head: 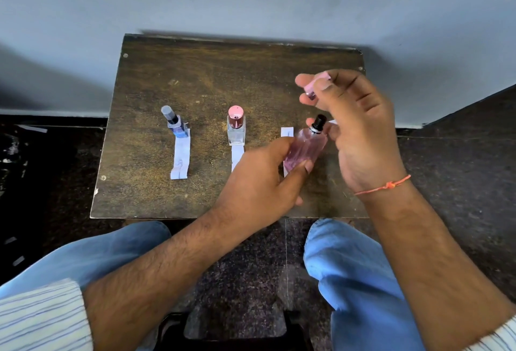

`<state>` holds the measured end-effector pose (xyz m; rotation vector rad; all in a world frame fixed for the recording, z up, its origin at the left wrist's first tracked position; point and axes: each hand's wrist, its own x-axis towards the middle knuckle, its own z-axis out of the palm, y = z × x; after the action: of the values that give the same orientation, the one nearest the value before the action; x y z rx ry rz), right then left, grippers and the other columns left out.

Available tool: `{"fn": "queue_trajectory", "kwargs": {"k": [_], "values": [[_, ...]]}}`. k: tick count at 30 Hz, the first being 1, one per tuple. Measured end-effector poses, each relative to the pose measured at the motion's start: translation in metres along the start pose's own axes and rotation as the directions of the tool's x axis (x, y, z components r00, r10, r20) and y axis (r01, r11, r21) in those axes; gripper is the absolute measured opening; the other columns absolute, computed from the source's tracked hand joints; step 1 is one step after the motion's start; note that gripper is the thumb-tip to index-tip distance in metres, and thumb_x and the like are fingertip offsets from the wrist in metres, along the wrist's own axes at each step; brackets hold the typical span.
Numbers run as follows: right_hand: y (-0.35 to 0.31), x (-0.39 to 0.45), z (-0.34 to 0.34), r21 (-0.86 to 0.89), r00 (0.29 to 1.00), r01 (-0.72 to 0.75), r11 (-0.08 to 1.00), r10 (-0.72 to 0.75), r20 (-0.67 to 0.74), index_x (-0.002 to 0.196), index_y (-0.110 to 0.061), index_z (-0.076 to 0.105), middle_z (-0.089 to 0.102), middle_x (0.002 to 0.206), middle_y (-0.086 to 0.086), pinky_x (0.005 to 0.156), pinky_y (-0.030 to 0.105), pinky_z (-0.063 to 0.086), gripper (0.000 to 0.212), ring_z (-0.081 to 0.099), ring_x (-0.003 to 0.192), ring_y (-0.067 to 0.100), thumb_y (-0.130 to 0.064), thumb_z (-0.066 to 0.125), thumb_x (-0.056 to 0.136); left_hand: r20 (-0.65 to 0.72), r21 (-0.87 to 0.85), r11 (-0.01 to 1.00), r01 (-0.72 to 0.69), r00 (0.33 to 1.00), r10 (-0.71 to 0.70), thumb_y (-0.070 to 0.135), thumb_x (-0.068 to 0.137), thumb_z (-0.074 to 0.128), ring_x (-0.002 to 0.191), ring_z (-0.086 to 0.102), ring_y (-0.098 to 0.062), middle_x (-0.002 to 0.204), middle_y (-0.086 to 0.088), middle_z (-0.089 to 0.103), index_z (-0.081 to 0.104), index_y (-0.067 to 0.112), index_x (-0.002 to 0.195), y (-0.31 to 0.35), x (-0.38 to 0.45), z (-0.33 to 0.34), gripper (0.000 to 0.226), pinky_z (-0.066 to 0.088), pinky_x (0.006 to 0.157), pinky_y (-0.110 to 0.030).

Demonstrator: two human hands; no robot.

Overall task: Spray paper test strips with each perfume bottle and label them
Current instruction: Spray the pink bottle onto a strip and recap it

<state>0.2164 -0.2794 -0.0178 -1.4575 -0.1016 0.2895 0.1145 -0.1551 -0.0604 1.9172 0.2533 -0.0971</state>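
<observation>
Two strips at ten o'clock were marked; my left hand gripped the pink bottle — right hand pinching its cap — third strip left, I judged.

I am counting three perfume bottles: a blue one, a clear one and a pink one between my fingers; three paper strips; one loose pink cap at my fingertips; two hands.

a worn wooden table carries 2 standing bottles, blue and clear, and 3 paper strips.
</observation>
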Motion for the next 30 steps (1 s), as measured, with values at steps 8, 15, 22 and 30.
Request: {"fn": "queue_trajectory", "kwargs": {"k": [8, 15, 22, 30], "values": [[0.004, 0.018, -0.037, -0.077, 0.999, 0.020, 0.997, -0.018, 0.027, 0.128, -0.019, 0.075, 0.071, 0.094, -0.002, 0.074, 0.039, 0.057, 0.025, 0.064, 0.085, 0.019, -0.023, 0.067, 0.104, -0.034, -0.014, 1.000, 0.014, 0.999, -0.015, 0.033, 0.106, 0.066, 0.054, 0.075, -0.008, 0.085, 0.006, 0.077, 0.066, 0.024, 0.124, 0.000, 0.002, -0.008, 0.021, 0.064, 0.053, -0.048], [0.006, 0.021, -0.047, -0.134, 0.982, 0.070, 0.989, -0.045, 0.181, 0.105, -0.020, 0.076, 0.065, 0.094, 0.019, 0.061, 0.033, 0.046, 0.019, 0.053, 0.065, 0.020, -0.027, 0.086, 0.090, -0.034, 0.023, 1.000, -0.005, 0.999, 0.006, 0.036, 0.107, 0.064, 0.054, 0.074, -0.011, 0.083, 0.006, 0.078, 0.067, 0.027, 0.125, -0.005, 0.002, -0.007, 0.020, 0.065, 0.055, -0.047], [0.009, 0.020, -0.048, -0.229, 0.957, 0.102, 0.968, -0.033, 0.289, 0.117, -0.013, 0.080, 0.078, 0.091, -0.007, 0.066, 0.034, 0.049, 0.017, 0.054, 0.074, 0.023, -0.014, 0.070, 0.103, -0.024, 0.026, 1.000, -0.008, 1.000, 0.009, 0.040, 0.105, 0.065, 0.058, 0.074, -0.016, 0.075, 0.005, 0.075, 0.068, 0.026, 0.119, -0.009, 0.003, -0.006, 0.020, 0.064, 0.057, -0.048], [0.005, 0.016, -0.043, -0.450, 0.903, 0.315, 0.836, -0.118, 0.413, 0.119, -0.005, 0.079, 0.072, 0.095, -0.004, 0.076, 0.012, 0.048, 0.019, 0.066, 0.081, -0.003, -0.008, 0.073, 0.101, -0.005, 0.006, 1.000, -0.001, 1.000, 0.001, 0.042, 0.101, 0.065, 0.065, 0.077, -0.017, 0.085, 0.002, 0.077, 0.070, 0.023, 0.112, -0.013, 0.003, -0.006, 0.022, 0.065, 0.060, -0.048]]}}
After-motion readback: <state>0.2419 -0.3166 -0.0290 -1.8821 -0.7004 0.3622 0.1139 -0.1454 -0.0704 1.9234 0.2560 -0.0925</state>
